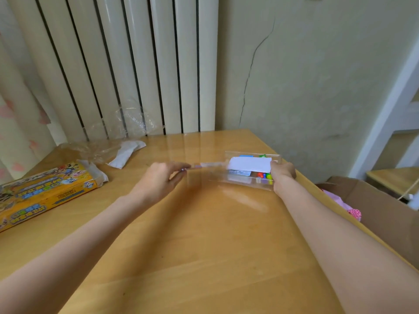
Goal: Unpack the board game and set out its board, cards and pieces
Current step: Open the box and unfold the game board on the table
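A clear plastic tray (233,177) lies on the wooden table (204,234) near its right edge. It holds a white folded paper (249,165), cards and small coloured pieces (264,176). My right hand (283,172) grips the tray's right end. My left hand (163,176) pinches the tray's thin clear left edge between thumb and fingertips. The yellow game box (45,193) lies open-ended at the table's left side, apart from both hands.
Crumpled clear wrap (97,148) and a white packet (127,152) lie at the table's back left, in front of a white radiator (136,64). A cardboard box (374,211) with pink items stands on the floor to the right of the table.
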Demonstrator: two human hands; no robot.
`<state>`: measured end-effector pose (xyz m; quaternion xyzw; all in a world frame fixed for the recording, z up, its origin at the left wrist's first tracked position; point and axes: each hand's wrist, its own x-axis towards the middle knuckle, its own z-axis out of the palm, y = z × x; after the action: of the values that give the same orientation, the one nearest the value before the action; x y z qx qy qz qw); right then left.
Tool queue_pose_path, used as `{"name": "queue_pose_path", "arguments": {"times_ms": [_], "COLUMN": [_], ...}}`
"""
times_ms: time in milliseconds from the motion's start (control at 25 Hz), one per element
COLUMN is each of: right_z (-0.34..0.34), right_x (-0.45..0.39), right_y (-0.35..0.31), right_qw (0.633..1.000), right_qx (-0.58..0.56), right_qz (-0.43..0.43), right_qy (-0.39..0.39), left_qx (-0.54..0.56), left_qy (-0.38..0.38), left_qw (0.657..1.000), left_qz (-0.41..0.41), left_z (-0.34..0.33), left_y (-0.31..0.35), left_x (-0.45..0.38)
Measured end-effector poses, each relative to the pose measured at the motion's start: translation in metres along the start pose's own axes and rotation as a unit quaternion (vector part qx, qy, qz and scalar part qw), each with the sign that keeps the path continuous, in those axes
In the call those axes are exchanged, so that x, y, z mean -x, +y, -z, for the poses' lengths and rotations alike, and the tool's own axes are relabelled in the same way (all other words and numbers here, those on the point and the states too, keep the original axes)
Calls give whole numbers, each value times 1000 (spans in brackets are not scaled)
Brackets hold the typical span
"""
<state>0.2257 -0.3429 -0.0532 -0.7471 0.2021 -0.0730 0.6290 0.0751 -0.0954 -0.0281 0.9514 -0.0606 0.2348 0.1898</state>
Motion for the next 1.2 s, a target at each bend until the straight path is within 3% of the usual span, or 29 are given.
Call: {"name": "queue_pose_path", "arguments": {"times_ms": [120, 280, 400, 480, 560, 640, 720, 880, 1040, 1080, 1200], "right_z": [-9, -4, -5, -12, -18, -20, -21, -13, -13, -15, -15], "right_x": [-4, 11, 41, 70, 105, 134, 153, 161, 159, 159, 163], "right_y": [-1, -10, -25, -32, -32, -21, -4, 6, -18, -25, -41], "right_qw": [994, 966, 943, 939, 924, 865, 822, 885, 945, 950, 945], "right_qx": [105, 254, 299, 247, 226, 343, 416, 309, 83, 31, -94], "right_qz": [1, 20, 147, 218, 217, 218, 235, 211, 169, 150, 106], "right_qy": [-31, -37, -8, -103, -217, -293, -309, -278, -268, -273, -296], "left_qx": [-13, 38, 42, 50, 58, 29, 11, 52, 151, 229, 466], "left_qy": [-57, -82, -171, -195, -158, -140, -151, -82, 29, 57, 96], "left_qw": [997, 996, 981, 968, 953, 937, 929, 939, 947, 928, 819], "left_qz": [-43, 26, 77, 151, 252, 318, 338, 330, 280, 287, 321], "left_z": [-7, 1, 9, 12, 11, 10, 9, 20, 48, 56, 76], "left_y": [-15, -28, -29, -26, -25, -23, -15, -2, 0, 2, 9], "left_x": [7, 26, 45, 53, 56, 56, 60, 64, 64, 63, 64]}}
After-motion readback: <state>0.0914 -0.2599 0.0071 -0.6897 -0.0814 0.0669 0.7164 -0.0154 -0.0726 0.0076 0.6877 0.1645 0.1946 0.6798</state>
